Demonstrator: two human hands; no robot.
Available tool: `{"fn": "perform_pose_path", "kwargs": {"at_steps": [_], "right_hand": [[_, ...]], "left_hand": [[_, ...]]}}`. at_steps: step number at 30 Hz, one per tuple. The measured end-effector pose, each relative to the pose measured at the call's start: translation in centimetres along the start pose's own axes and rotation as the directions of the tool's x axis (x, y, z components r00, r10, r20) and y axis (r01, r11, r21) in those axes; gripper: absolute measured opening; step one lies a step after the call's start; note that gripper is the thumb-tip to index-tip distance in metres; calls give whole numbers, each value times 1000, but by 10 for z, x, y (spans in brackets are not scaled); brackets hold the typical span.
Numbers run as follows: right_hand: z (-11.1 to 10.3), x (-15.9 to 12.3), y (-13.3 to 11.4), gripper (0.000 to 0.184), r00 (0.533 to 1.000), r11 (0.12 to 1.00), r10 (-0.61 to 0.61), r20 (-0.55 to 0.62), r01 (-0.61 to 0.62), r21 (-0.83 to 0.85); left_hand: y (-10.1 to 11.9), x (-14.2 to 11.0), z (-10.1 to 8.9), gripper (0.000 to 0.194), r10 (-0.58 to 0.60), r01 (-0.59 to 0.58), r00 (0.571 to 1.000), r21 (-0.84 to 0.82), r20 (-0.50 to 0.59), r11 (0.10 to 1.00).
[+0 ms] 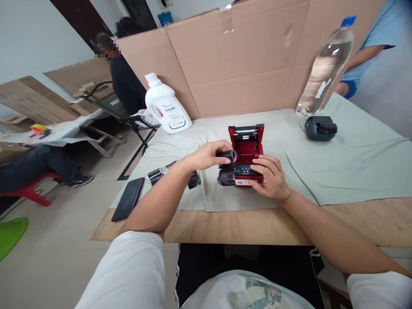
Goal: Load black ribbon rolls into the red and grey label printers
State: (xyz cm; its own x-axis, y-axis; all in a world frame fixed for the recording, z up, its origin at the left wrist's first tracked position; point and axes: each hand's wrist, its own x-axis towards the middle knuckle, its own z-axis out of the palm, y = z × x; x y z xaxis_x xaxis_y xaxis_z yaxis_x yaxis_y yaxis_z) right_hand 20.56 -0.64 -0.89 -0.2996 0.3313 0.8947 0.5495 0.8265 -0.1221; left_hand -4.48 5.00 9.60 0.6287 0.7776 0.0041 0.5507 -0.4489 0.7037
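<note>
A small red and black printer (247, 156) stands on the cloth-covered table with its lid raised, so its red inside shows. Held in my left hand (214, 154), just left of the printer's opening, is a roll of black film (226, 155). A dark shiny strip (226, 176) hangs below the roll, beside the printer's front left corner. My right hand (268, 178) grips the printer's front right corner, with fingers on top and the thumb at the front. More shiny black film (193, 180) lies on the cloth, partly hidden by my left forearm.
A black phone (128, 199) lies at the left front edge. Behind stand a white jug (167, 105) and a tall clear bottle (326, 71), with a dark boxy device (320, 128) near it. A cardboard partition (244, 60) closes off the back. Other people sit beyond it.
</note>
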Motion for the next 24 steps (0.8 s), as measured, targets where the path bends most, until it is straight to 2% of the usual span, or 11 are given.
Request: {"fn": "perform_pose_path", "kwargs": {"at_steps": [2,4,7,9,11,14,16,18,20,22,24], "right_hand": [[0,0,0,40,1000,1000,6,-8,-6,10],[2,0,0,38,1000,1000,15,0,-15,16],[7,-1,0,34,1000,1000,17,26,-18,22],[9,-2,0,33,999,1000,18,35,-18,21],[11,-3,-1,32,999,999,23,39,-24,21],[11,-3,0,32,999,999,25,39,-26,22],[11,-3,0,33,999,1000,17,38,-18,19],[10,-4,0,33,999,1000,10,42,-11,19],[9,-3,0,33,999,1000,10,49,-11,20],[9,-3,0,31,998,1000,15,54,-16,21],[9,-3,-1,30,998,999,20,56,-22,24]], "left_hand": [[-18,-29,-25,38,-183,177,967,48,176,983],[-42,-59,-44,38,-395,336,870,231,296,913],[-79,-96,-58,40,-633,464,738,506,234,727],[-98,-110,-59,43,-698,500,696,586,167,638],[-109,-112,-56,40,-685,524,727,603,52,602],[-116,-96,-45,37,-540,545,812,623,-224,561],[-120,-79,-34,45,-484,565,814,635,-323,527],[-124,-62,-21,52,-500,581,800,634,-330,510],[-124,-50,-11,54,-507,563,812,618,-291,548],[-116,-44,-7,52,-465,512,854,539,-234,669],[-96,-43,-8,49,-401,416,909,323,-117,850]]}}
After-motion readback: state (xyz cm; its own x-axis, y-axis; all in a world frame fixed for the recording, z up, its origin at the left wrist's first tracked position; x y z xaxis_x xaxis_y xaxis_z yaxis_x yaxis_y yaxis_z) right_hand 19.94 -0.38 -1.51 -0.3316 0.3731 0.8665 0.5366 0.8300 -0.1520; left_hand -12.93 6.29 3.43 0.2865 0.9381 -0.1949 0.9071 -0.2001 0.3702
